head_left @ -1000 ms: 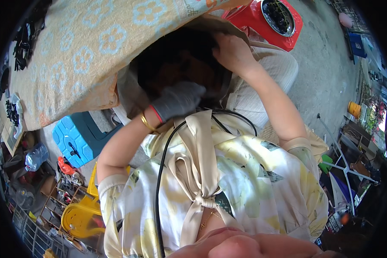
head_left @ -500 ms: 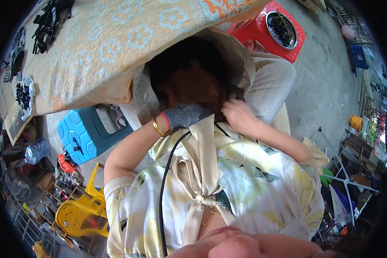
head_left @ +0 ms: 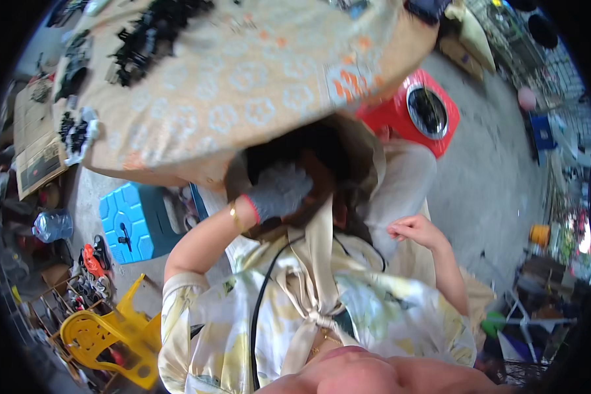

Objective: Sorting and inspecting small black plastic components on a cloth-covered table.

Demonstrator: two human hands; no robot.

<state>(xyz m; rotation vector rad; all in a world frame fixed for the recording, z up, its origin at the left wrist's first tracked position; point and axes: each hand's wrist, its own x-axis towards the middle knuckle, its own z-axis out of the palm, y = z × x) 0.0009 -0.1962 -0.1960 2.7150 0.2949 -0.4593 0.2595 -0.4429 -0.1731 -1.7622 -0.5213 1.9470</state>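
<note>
A beige sack (head_left: 372,174) gapes in my lap, dark inside, with a brown surface (head_left: 322,172) showing in its mouth. In that mouth is my left hand (head_left: 281,190), in a grey knitted glove with a red cuff; blur hides how its fingers are set. My bare right hand (head_left: 417,231) is raised to the right of the sack, over my pale trouser leg (head_left: 404,184). Its fingers are curled together, and whatever they may hold is too small to make out. A black cord (head_left: 261,289) runs down over my floral top.
A patterned cloth (head_left: 243,111) covers the table ahead, with black pieces (head_left: 154,39) heaped on it. A red stool (head_left: 407,108) holding a round metal dish (head_left: 428,113) stands right. Left are a blue stool (head_left: 128,223), a yellow chair (head_left: 105,338) and a clear bottle (head_left: 54,225).
My right hand has left the sack's edge and moved right, fingers curled. My gloved left hand has gone forward, deeper into the opening. The view has shifted, showing more of the table.
</note>
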